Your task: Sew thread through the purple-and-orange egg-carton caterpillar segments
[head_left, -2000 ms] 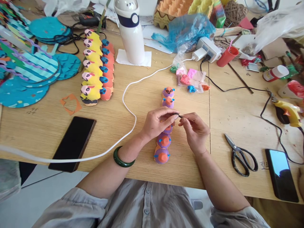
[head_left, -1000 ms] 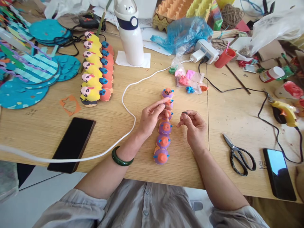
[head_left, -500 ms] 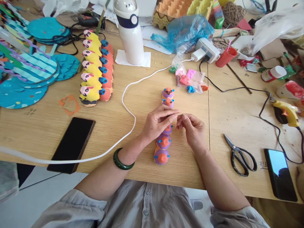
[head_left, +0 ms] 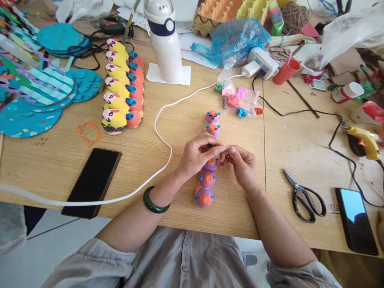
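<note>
Fingertip to fingertip, my left hand and my right hand meet above a row of purple clay figures with orange faces and blue ears. Both hands are closed in a pinch. Whatever lies between the fingertips is too small to make out. Dark eye marks show on the far figures of the row; the nearest one has a plain orange patch. My hands hide the middle of the row. Beyond them lie small bags of coloured clay.
Scissors and a phone lie at right, another phone at left. A white cable crosses the table. Yellow figures, a white bottle, a power strip and a yellow glue gun stand or lie farther off.
My right hand has shifted slightly left, and its fingertips now meet those of my left hand. The row of figures has stayed in place.
</note>
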A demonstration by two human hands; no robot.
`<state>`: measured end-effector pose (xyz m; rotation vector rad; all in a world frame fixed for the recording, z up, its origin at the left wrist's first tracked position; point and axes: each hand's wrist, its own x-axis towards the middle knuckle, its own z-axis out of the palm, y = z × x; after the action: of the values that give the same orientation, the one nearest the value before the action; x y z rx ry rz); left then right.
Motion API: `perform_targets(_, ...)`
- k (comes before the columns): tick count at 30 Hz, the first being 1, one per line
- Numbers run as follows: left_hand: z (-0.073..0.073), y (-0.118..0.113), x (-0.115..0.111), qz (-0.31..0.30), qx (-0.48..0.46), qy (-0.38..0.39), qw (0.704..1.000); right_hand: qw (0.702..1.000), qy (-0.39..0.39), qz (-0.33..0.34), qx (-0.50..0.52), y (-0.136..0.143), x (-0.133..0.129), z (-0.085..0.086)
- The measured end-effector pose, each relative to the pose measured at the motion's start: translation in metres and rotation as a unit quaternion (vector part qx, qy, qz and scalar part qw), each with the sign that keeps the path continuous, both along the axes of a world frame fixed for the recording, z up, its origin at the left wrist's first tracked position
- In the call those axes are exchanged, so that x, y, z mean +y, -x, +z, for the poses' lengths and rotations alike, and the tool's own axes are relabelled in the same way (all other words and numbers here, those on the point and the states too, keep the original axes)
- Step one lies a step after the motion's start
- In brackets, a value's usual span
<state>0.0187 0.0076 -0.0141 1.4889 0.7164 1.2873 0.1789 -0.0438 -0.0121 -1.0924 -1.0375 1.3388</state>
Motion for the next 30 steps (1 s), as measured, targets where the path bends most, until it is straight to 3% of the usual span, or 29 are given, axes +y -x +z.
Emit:
perform_targets(8,-0.0013,0.0016,0.0,-0.015,0.013,-0.018,1.0,0.993,0.069,-0.027,0.095,0.003,0.0038,0.0075)
perform_targets(15,0.0049,0.0032,-0.0017,-0.001,0.008,0.059,0.998,0.992,0.079,-0.036,0.091,0.0027,0.0038,0.0101)
perform_targets(23,-0.0004,-0.0002,-0.0011,-0.009,0.013,0.001,1.0,0.996,0.066,-0.017,0.062,0.0028,0.0035,0.0048)
perform_targets(30,0.0029,0.0035,0.0007,0.029,0.011,0.114,0.993,0.992,0.092,-0.03,0.077,0.0005,0.0044,0.0051)
